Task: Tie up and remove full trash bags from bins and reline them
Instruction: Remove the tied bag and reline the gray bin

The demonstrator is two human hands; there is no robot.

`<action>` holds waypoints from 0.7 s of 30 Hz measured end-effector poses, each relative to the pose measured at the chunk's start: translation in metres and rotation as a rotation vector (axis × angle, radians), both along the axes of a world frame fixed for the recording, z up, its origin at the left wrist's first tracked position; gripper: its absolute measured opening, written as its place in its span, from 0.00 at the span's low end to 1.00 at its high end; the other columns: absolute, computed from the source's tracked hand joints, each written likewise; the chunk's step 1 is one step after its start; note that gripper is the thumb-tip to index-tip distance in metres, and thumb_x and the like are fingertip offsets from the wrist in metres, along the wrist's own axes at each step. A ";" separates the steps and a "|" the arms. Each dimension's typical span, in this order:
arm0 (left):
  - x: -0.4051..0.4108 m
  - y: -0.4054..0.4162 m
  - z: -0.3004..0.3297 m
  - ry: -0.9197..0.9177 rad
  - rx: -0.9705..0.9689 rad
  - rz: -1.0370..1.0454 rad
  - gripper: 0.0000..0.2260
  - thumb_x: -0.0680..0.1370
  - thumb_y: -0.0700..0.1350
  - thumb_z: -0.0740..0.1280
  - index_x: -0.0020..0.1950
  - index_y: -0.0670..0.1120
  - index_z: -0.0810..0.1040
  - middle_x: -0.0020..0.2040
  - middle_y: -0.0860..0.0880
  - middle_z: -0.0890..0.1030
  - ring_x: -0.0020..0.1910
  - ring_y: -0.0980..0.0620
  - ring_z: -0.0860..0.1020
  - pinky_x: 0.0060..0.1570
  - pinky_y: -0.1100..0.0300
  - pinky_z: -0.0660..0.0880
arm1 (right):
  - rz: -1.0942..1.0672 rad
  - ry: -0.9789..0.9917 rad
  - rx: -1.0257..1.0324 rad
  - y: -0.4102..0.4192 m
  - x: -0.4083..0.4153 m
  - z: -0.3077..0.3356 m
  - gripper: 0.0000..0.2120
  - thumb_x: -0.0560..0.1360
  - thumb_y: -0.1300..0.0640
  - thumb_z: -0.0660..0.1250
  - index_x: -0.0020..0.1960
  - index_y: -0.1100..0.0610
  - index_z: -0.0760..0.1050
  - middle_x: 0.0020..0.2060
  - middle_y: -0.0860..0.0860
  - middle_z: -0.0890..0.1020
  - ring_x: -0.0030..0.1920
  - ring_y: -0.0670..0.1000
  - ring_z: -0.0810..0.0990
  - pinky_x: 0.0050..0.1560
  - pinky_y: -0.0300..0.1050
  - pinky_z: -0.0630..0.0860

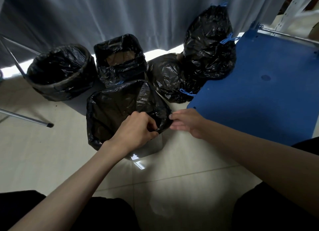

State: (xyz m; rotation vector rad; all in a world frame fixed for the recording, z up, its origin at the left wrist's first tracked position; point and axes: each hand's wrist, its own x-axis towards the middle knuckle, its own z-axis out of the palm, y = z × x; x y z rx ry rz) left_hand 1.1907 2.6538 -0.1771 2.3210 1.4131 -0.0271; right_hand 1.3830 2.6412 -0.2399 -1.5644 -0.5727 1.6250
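Observation:
A small bin [146, 149] stands on the floor in front of me, lined with a black trash bag [119, 108] folded over its rim. My left hand [138, 129] grips the bag's near right edge with curled fingers. My right hand [186, 122] pinches the same fold from the right side. Behind stand a round bin [60, 73] and a square bin [120, 58], both lined with black bags. Tied full bags with blue drawstrings lie at the back right: a tall one [208, 40] and a lower one [169, 78].
A blue board [259, 85] lies on the floor at right, touching the tied bags. A metal chair leg [25, 117] crosses the floor at left. A grey curtain [120, 11] hangs behind the bins. My dark-clothed knees fill the bottom edge.

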 end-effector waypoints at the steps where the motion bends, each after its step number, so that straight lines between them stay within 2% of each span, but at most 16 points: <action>1: 0.000 0.000 0.000 0.001 0.000 -0.001 0.02 0.71 0.50 0.74 0.43 0.55 0.84 0.43 0.53 0.84 0.47 0.48 0.81 0.49 0.54 0.78 | 0.002 0.028 0.006 0.000 0.001 0.001 0.12 0.76 0.64 0.70 0.58 0.66 0.77 0.49 0.61 0.84 0.45 0.53 0.86 0.41 0.41 0.83; 3: 0.001 0.000 0.000 0.001 -0.002 -0.002 0.02 0.71 0.49 0.74 0.42 0.55 0.84 0.42 0.53 0.84 0.47 0.48 0.81 0.48 0.53 0.78 | -0.004 0.072 0.010 0.000 0.003 0.003 0.10 0.78 0.62 0.69 0.58 0.64 0.77 0.51 0.59 0.84 0.48 0.53 0.85 0.44 0.41 0.83; 6: 0.000 -0.001 0.000 -0.003 -0.001 -0.006 0.01 0.71 0.49 0.73 0.41 0.55 0.83 0.41 0.54 0.83 0.46 0.49 0.81 0.48 0.53 0.79 | -0.024 0.064 0.005 0.002 0.004 0.003 0.08 0.80 0.61 0.66 0.57 0.61 0.77 0.48 0.55 0.82 0.46 0.50 0.83 0.44 0.41 0.81; 10: 0.000 0.000 0.000 -0.001 0.003 -0.011 0.02 0.71 0.50 0.73 0.40 0.57 0.82 0.41 0.54 0.83 0.46 0.49 0.81 0.47 0.53 0.78 | -0.068 0.082 -0.031 0.006 0.002 0.004 0.05 0.81 0.62 0.64 0.55 0.60 0.77 0.46 0.55 0.82 0.45 0.51 0.83 0.43 0.42 0.81; 14: 0.001 -0.001 -0.001 -0.003 0.003 -0.011 0.02 0.70 0.50 0.74 0.40 0.56 0.82 0.41 0.54 0.83 0.45 0.49 0.81 0.46 0.54 0.79 | -0.114 0.148 -0.025 0.010 -0.003 0.004 0.11 0.81 0.63 0.62 0.63 0.63 0.74 0.49 0.57 0.83 0.49 0.54 0.82 0.46 0.45 0.80; 17: 0.000 0.000 -0.001 -0.011 0.000 -0.013 0.03 0.70 0.50 0.75 0.40 0.55 0.82 0.40 0.54 0.83 0.45 0.50 0.81 0.46 0.54 0.78 | -0.086 0.260 0.012 0.011 -0.009 0.004 0.12 0.83 0.62 0.57 0.63 0.62 0.74 0.54 0.58 0.83 0.53 0.55 0.82 0.51 0.47 0.80; 19: 0.000 0.000 0.000 0.006 -0.018 -0.017 0.04 0.69 0.50 0.75 0.39 0.57 0.82 0.41 0.54 0.83 0.45 0.50 0.81 0.46 0.55 0.78 | 0.003 0.173 -0.027 0.010 -0.009 0.002 0.12 0.83 0.62 0.55 0.61 0.62 0.75 0.52 0.58 0.83 0.51 0.55 0.83 0.51 0.47 0.80; 21: 0.000 0.000 0.001 0.043 -0.039 -0.030 0.07 0.69 0.49 0.75 0.37 0.59 0.79 0.43 0.54 0.82 0.45 0.51 0.81 0.44 0.57 0.77 | 0.097 -0.034 -0.127 0.006 -0.008 -0.001 0.10 0.82 0.63 0.55 0.55 0.61 0.75 0.45 0.57 0.81 0.45 0.54 0.82 0.47 0.45 0.79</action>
